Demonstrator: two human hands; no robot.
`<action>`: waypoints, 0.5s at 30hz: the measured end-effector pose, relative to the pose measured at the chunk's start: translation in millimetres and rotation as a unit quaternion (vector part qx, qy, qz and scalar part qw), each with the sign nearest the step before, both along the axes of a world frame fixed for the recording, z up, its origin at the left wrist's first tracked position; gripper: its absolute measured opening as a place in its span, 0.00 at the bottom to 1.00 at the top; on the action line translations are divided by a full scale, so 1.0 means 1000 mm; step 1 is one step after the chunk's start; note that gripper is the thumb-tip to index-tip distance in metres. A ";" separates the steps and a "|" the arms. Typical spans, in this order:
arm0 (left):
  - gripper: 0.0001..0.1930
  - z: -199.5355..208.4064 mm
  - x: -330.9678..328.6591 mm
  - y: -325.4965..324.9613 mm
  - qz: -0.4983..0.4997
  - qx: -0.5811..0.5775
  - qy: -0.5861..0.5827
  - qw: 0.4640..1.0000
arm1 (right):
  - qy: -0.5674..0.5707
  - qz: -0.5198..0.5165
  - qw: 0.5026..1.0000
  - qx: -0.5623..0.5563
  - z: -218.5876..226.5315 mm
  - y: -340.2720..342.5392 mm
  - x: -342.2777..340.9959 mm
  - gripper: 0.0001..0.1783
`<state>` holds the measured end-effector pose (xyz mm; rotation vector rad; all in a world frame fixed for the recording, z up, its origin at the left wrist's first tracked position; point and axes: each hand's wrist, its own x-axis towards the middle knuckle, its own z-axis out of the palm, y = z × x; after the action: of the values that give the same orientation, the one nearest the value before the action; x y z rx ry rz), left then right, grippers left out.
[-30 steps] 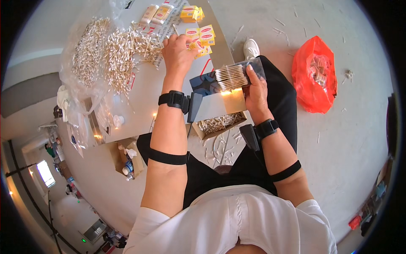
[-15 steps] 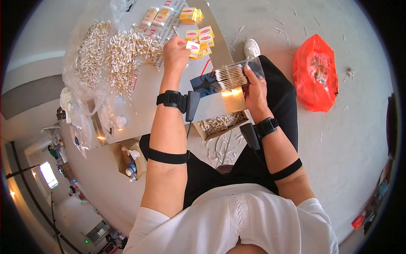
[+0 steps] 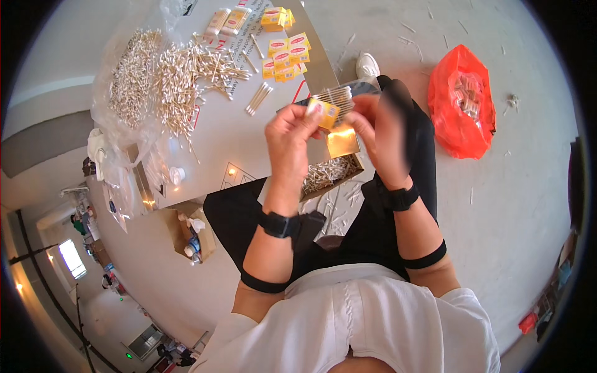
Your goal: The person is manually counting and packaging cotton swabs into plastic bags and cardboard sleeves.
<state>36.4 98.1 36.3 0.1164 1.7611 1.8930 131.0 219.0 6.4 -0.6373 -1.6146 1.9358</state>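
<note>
My left hand (image 3: 289,133) is closed on a small yellow-and-white printed card (image 3: 324,114), pinched between thumb and fingers. The card is up against the near end of a flat row of cotton swabs (image 3: 334,97). My right hand (image 3: 380,133) grips these swabs and their clear plastic bag from the right side, thumb toward the card. Part of the bag is hidden behind my hands. Past my left hand, more yellow-and-white cards (image 3: 286,58) lie in overlapping piles on the metal table (image 3: 217,137). A few loose swabs (image 3: 259,99) rest nearer.
A large heap of swabs (image 3: 177,87) spills from a clear plastic sack (image 3: 124,137) at the left. Filled swab packs (image 3: 235,22) lie at the table's far side. Below my hands is a cardboard box of swabs (image 3: 333,174). A red bag (image 3: 440,118) stands on the floor at right.
My left hand has come from the card pile toward me and right, bringing one card to the swabs. The right hand has shifted slightly left with the bag, now tilted differently.
</note>
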 end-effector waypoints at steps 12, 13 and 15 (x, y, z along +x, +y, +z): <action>0.06 -0.003 0.001 -0.037 -0.195 -0.160 0.016 0.967 | -0.121 0.202 0.968 -0.083 -0.005 -0.009 0.016 0.14; 0.06 -0.003 -0.003 -0.035 -0.148 -0.154 -0.017 0.977 | -0.105 0.085 0.980 -0.146 -0.003 -0.013 0.016 0.14; 0.06 -0.004 -0.011 -0.029 -0.101 -0.148 -0.051 0.983 | -0.087 -0.033 0.974 -0.207 -0.007 -0.013 0.016 0.13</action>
<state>25.9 69.1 32.7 0.0825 1.8625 1.4546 147.2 205.5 -0.4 -1.0372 -1.2700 2.2366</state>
